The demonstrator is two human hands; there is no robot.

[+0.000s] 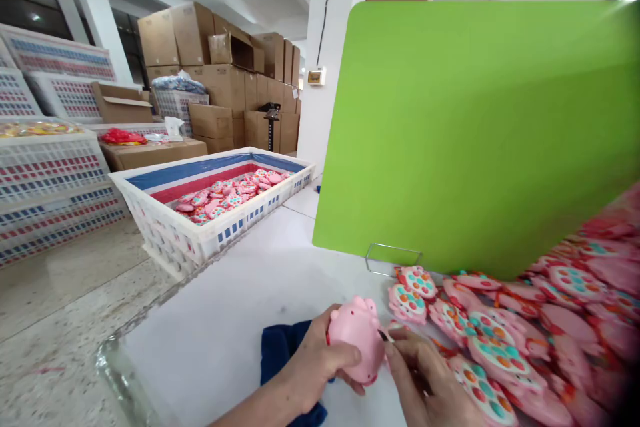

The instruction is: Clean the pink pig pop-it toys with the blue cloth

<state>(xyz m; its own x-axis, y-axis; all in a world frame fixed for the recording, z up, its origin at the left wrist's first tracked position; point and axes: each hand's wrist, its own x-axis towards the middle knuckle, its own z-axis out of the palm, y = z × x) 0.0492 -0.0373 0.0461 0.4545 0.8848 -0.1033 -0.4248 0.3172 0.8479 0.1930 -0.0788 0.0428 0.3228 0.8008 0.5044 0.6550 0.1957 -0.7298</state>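
My left hand (320,364) is wrapped round a pink plastic animal-shaped toy (356,334), its smooth pink side facing me. Close beside it, my right hand (425,374) pinches a small thin tool (384,336) with a dark tip, which is at the toy's right edge. The tool's kind is too small to make out, and most of it is hidden by the fingers. Under my left wrist lies a dark blue cloth (283,347) on the white tabletop (215,340).
Many similar pink toys with coloured buttons (500,354) are heaped on the right. Behind them stands a green board (465,127) with a wire stand (393,260). A white plastic crate (200,237) of toys stands at the table's left. Cartons (220,87) are stacked farther back.
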